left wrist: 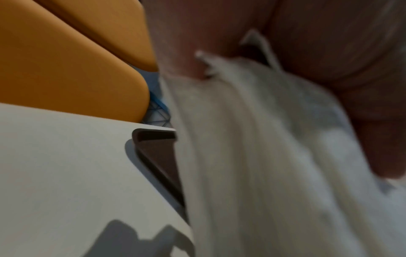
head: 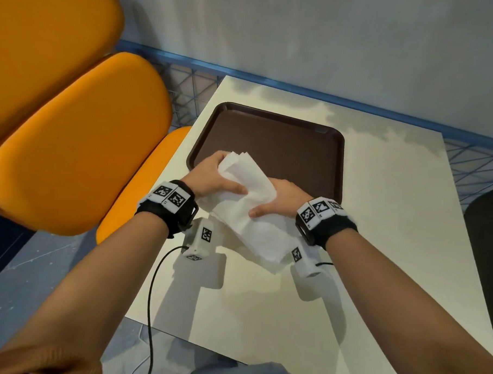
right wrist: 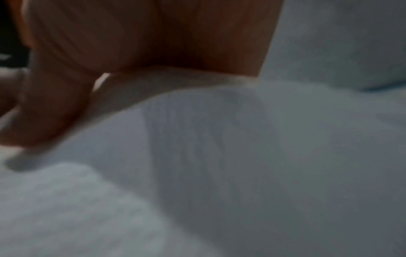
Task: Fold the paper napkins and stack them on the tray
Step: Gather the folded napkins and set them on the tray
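- Above the near edge of the tray point(head: 283, 149), both hands held one bundle of white paper napkins point(head: 250, 204) in the air.
- The left hand point(head: 214, 177) gripped the far end of the napkins, with its fingers curled around the paper and its thumb laid along the top.
- The right hand point(head: 281, 201) gripped the middle of the napkins from the right side, with its thumb pressed on the upper face.
- The near end of the napkins hung down loose between the two wrists, over the tabletop point(head: 379, 221).
- The paper looked crumpled and in several layers; I cannot tell how many napkins there were.
- The tray was dark brown and lay flat on the white tabletop, close to its left edge.
- The left wrist view showed the napkins point(left wrist: 263, 156) in long folds under the left hand point(left wrist: 329, 52), with one corner of the tray point(left wrist: 158, 153) on the tabletop point(left wrist: 66, 165) behind them.
- The right wrist view was blurred: only the right hand point(right wrist: 142, 34) against the white napkins point(right wrist: 219, 165) could be made out.
- Each wrist carried a black band with white marker blocks point(head: 171, 196), and a black cable point(head: 152, 310) ran from the left one down past the tabletop edge.
- Orange seats point(head: 72, 139) stood to the left of the tabletop, and a grey wall point(head: 331, 35) rose behind it.
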Available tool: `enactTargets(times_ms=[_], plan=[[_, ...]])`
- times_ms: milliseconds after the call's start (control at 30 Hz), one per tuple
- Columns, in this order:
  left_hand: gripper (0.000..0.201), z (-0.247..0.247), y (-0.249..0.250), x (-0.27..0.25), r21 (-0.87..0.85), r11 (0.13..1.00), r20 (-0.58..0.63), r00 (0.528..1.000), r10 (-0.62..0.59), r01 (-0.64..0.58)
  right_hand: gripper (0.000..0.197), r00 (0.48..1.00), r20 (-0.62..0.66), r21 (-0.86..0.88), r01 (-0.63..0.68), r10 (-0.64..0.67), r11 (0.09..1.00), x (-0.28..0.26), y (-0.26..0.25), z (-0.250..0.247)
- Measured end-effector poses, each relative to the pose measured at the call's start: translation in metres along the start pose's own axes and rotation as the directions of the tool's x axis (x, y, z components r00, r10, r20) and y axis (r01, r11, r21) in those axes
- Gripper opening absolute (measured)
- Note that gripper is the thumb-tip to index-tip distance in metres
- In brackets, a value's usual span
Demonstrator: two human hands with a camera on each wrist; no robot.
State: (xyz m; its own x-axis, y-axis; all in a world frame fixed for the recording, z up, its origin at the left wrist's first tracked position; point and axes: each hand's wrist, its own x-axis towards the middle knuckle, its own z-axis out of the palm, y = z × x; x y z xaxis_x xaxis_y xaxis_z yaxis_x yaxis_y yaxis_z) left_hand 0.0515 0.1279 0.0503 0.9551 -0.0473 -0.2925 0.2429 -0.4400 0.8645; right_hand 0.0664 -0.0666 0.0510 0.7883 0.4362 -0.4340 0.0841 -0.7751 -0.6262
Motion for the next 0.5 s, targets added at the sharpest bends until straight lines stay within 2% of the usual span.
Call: enactTargets(times_ms=[67, 100, 167, 200, 233, 267, 300, 333, 367, 433, 500], plan=[[0.087, -0.002, -0.001, 0.001, -0.19, 0.982, -0.118, 0.992, -0.041, 0.018, 0.049, 0.999, -0.048, 0.215, 0.01, 0.0, 0.976, -0.001, 0.005, 0.0], [0.101, -0.002, -0.004, 0.0, -0.337, 0.94, -0.153, 0.983, -0.104, 0.047, 0.044, 0.997, -0.081, 0.351, 0.027, 0.001, 0.936, -0.002, 0.008, 0.001], [0.122, 0.007, -0.007, -0.008, -0.557, 0.816, -0.106, 0.961, -0.257, 0.156, 0.036, 0.989, -0.149, 0.576, 0.067, 0.024, 0.815, -0.007, 0.011, 0.002], [0.12, 0.015, -0.008, -0.013, -0.618, 0.753, -0.028, 0.951, -0.307, 0.225, 0.034, 0.984, -0.171, 0.639, 0.076, 0.045, 0.766, -0.009, 0.011, 0.002], [0.103, 0.024, -0.006, -0.018, -0.65, 0.714, 0.053, 0.953, -0.298, 0.259, 0.035, 0.98, -0.186, 0.673, 0.079, 0.065, 0.736, -0.009, 0.01, 0.003], [0.077, 0.035, -0.002, -0.022, -0.68, 0.686, 0.104, 0.96, -0.259, 0.259, 0.042, 0.979, -0.189, 0.691, 0.074, 0.081, 0.719, -0.007, 0.01, 0.004], [0.057, 0.046, 0.001, -0.023, -0.712, 0.662, 0.116, 0.969, -0.218, 0.234, 0.053, 0.977, -0.191, 0.697, 0.068, 0.093, 0.714, -0.006, 0.008, 0.006], [0.054, 0.055, 0.004, -0.022, -0.727, 0.659, 0.079, 0.977, -0.199, 0.193, 0.066, 0.975, -0.189, 0.693, 0.049, 0.115, 0.719, -0.005, 0.007, 0.008], [0.061, 0.062, 0.008, -0.019, -0.711, 0.688, 0.018, 0.981, -0.193, 0.149, 0.075, 0.971, -0.189, 0.687, 0.023, 0.147, 0.727, -0.003, 0.006, 0.009], [0.078, 0.071, 0.011, -0.014, -0.643, 0.758, -0.11, 0.966, -0.232, 0.109, 0.071, 0.961, -0.195, 0.673, -0.013, 0.194, 0.74, -0.004, 0.002, 0.01], [0.083, 0.075, 0.008, -0.01, -0.604, 0.789, -0.156, 0.954, -0.257, 0.114, 0.063, 0.964, -0.181, 0.686, -0.019, 0.196, 0.728, -0.006, 0.001, 0.008]])
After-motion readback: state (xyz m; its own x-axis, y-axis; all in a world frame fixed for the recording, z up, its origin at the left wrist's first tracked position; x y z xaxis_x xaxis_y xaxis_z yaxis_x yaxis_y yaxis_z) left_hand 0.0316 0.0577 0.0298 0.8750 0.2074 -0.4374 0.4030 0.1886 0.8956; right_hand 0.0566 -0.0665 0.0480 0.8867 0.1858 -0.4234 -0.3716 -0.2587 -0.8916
